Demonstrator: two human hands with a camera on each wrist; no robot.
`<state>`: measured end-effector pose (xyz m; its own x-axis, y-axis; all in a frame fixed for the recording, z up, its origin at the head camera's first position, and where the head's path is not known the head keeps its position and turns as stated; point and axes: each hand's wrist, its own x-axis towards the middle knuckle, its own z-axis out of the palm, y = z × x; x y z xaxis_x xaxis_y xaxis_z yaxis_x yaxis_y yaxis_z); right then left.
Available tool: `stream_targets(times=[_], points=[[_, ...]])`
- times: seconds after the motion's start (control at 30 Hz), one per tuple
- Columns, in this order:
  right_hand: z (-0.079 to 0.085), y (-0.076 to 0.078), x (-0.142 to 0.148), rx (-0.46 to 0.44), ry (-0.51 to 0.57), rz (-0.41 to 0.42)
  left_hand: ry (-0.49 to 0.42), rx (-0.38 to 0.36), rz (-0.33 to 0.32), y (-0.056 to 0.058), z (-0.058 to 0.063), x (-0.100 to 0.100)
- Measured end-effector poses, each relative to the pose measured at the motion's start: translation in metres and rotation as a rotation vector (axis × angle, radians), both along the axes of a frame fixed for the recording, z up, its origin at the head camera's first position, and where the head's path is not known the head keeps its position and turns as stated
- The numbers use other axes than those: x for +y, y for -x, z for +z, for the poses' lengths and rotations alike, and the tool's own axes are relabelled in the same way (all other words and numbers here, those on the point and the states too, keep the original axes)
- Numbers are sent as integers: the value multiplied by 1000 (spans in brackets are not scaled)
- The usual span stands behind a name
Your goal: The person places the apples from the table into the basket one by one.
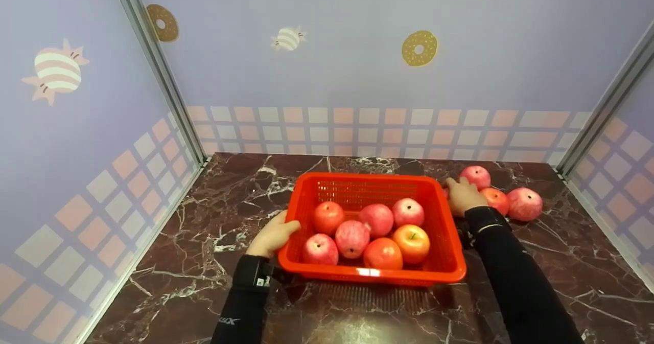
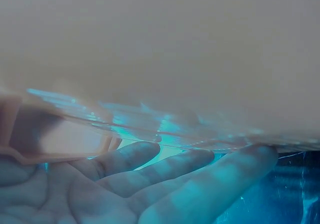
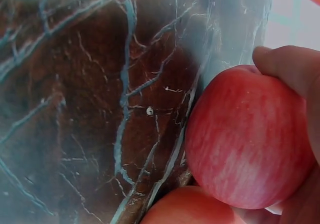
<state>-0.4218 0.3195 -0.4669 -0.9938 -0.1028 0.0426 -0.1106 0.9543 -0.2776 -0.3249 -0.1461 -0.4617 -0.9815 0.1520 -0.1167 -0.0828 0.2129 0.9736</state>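
On brown marbled bench [image 1: 168, 293], gripping red plastic basket [image 1: 332, 271] of seven round reddish fruits [image 1: 352, 239] with left hand [image 1: 272, 235], red apple [image 3: 245, 139] with right hand [image 1: 465, 197], leaving three outside.

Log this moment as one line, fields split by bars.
left hand: holds basket | right hand: grips apple | in basket: seven fruits | on table: loose fruit beside right hand
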Motion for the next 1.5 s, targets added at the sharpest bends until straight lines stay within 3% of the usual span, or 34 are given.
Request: stream_targets(times=[0.33,0.77,1.13,1.5], points=[[-4,2,3,39,20,22,-13,-15,4,-2,1,0],[8,0,5,101,68,68,-8,3,-6,-4,3,0],[23,-4,10,174,73,60,15,17,-9,-2,2,0],[48,-6,4,117,109,-24,12,10,-10,0,0,-1]])
